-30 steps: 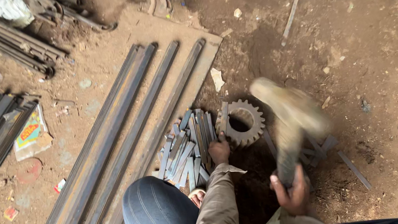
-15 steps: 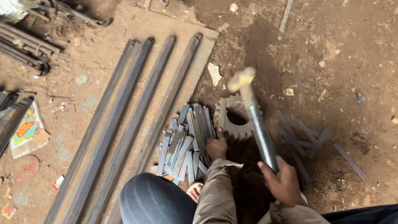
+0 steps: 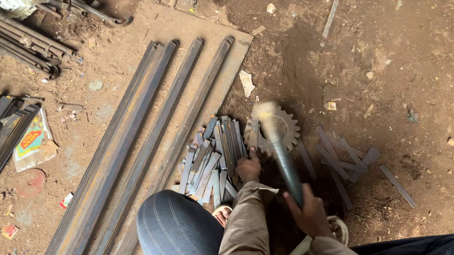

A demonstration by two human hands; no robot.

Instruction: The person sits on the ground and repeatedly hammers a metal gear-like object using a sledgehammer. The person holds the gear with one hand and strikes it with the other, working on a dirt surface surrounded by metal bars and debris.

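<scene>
Right hand (image 3: 309, 215) clenched round the hammer (image 3: 276, 139), head down on the toothed gear (image 3: 273, 130) on the dirt floor, left hand (image 3: 249, 168) pinning a strip there, cut strips (image 3: 211, 161) piled left, a few (image 3: 346, 156) lying right.

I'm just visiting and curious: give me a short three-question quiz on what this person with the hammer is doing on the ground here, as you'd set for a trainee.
1. True or false: the right hand grips the hammer by its handle.
2. What does the hammer head hang over? A) the toothed gear wheel B) a glass bottle C) a wooden crate
3. Fill in: the left hand rests at the edge of a pile of short flat metal ____.

Key
1. True.
2. A; the head is blurred, so contact cannot be judged.
3. Strips; more lie scattered to the gear's right, and long steel bars lie on the dirt beside.
</scene>
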